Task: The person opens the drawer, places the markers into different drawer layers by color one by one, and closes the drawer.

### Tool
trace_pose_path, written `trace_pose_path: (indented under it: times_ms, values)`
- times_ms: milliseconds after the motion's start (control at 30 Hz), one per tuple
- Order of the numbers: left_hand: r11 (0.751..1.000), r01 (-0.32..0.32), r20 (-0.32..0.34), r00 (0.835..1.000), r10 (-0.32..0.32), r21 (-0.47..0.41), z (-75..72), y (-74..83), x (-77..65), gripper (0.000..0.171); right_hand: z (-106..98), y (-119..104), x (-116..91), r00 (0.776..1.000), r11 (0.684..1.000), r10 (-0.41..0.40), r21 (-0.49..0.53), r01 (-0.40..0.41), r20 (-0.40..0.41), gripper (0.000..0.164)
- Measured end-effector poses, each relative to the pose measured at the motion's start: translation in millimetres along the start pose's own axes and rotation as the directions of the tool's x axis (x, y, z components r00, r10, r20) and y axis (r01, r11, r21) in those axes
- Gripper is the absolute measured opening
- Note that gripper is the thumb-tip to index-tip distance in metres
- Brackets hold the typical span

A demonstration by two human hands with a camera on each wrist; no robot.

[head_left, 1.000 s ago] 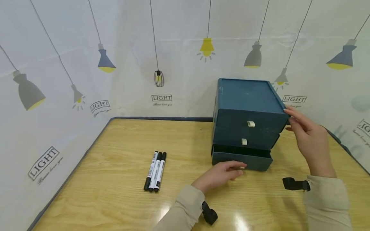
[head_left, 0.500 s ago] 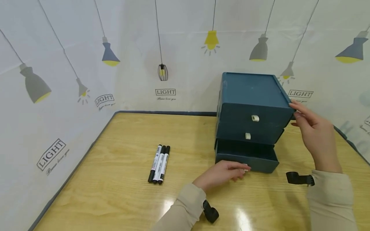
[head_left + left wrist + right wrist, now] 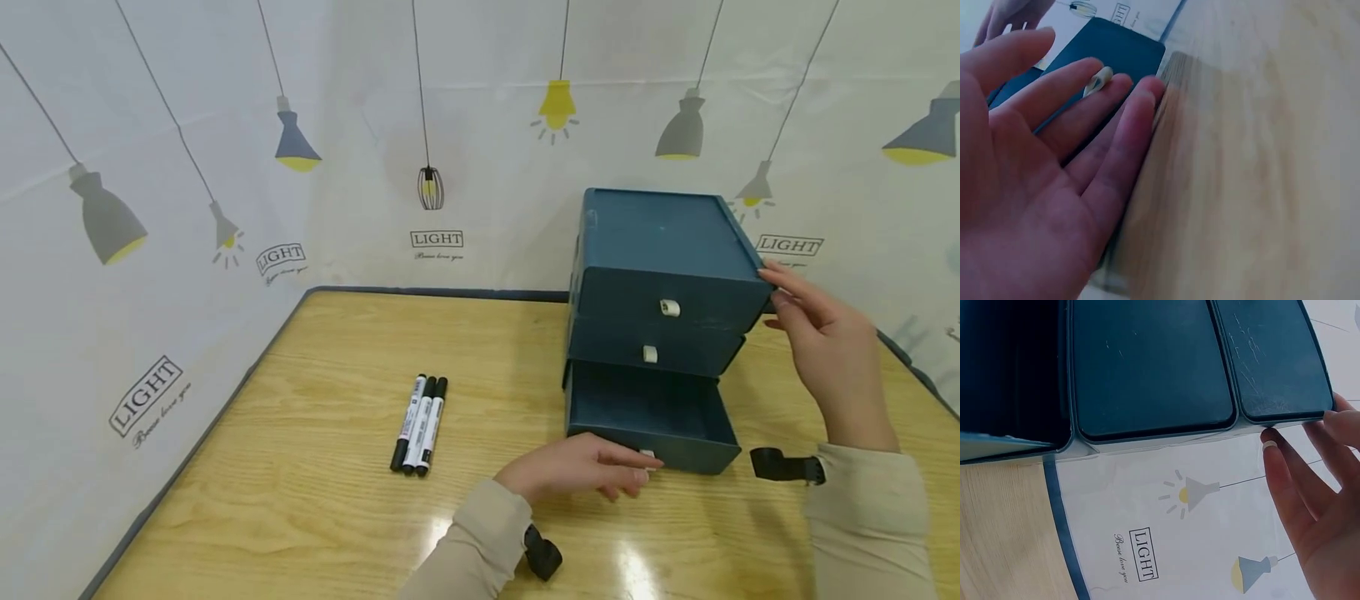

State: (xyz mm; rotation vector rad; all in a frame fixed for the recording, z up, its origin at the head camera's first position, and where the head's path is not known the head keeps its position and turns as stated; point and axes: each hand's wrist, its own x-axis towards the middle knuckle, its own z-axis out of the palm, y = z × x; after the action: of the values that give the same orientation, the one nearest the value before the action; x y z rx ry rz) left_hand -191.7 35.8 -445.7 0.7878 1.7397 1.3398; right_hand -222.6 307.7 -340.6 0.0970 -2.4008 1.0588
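A blue three-drawer desktop cabinet (image 3: pixel 667 233) stands at the back right of the table. Its bottom drawer (image 3: pixel 693 454) is pulled out and shows a bare interior. My left hand (image 3: pixel 573 467) is at that drawer's front, its fingertips holding the small pale pull tab (image 3: pixel 1099 81). In the left wrist view the tab shows between two fingers, and the thumb is spread away. My right hand (image 3: pixel 836 358) rests its fairly straight fingers on the cabinet's upper right front corner, also seen in the right wrist view. The upper two drawers are closed.
Three black-and-white markers (image 3: pixel 420 425) lie side by side on the wooden table (image 3: pixel 337 517), left of the cabinet. A white backdrop (image 3: pixel 495 150) printed with lamps rises behind and at the sides. A black strap (image 3: pixel 542 554) is at the left wrist, another (image 3: pixel 783 467) at the right.
My left hand has drawn the bottom drawer farther out toward me. The right hand has stayed at the cabinet's corner. The head view has shifted slightly.
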Motion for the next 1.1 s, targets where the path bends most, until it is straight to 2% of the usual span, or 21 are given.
trace_pose_path:
  times_ms: [133, 267, 400, 500, 633, 800, 1100]
  values:
    - [0.996, 0.07, 0.069, 0.995, -0.074, 0.058, 0.1, 7.3, -3.2, 0.036, -1, 0, -1, 1.0, 1.0, -0.013, 0.001, 0.013, -0.002, 0.034]
    - [0.968, 0.134, 0.094, 0.983, -0.157, 0.213, 3.1, 20.2, -6.2, 0.04, -1, 0, -1, 1.0, 1.0, -0.015, 0.004, 0.015, -0.001, 0.034]
    - [0.898, 0.156, 0.067, 0.977, -0.2, 0.412, 9.3, 34.3, -7.4, 0.042, -1, 0, -1, 1.0, 1.0, -0.011, 0.003, 0.011, -0.005, 0.034]
    - [0.822, 0.135, 0.048, 0.98, -0.194, 0.553, 12.6, 41.0, -7.3, 0.043, -1, 1, -1, 1.0, 1.0, -0.008, 0.002, 0.008, -0.002, 0.034]
    - [0.769, 0.126, 0.028, 0.983, -0.183, 0.627, 13.5, 44.1, -5.9, 0.046, -1, 1, 0, 1.0, 1.0, -0.005, 0.009, 0.005, 0.001, 0.034]
    - [0.749, 0.141, 0.002, 0.982, -0.187, 0.647, 12.0, 45.0, -6.2, 0.047, -1, 1, 1, 1.0, 1.0, -0.003, 0.008, 0.003, -0.002, 0.034]
    - [0.733, 0.12, 0.054, 0.976, -0.209, 0.67, 14.5, 51.5, -8.1, 0.042, -1, -1, 0, 1.0, 1.0, -0.005, 0.012, 0.005, -0.008, 0.034]
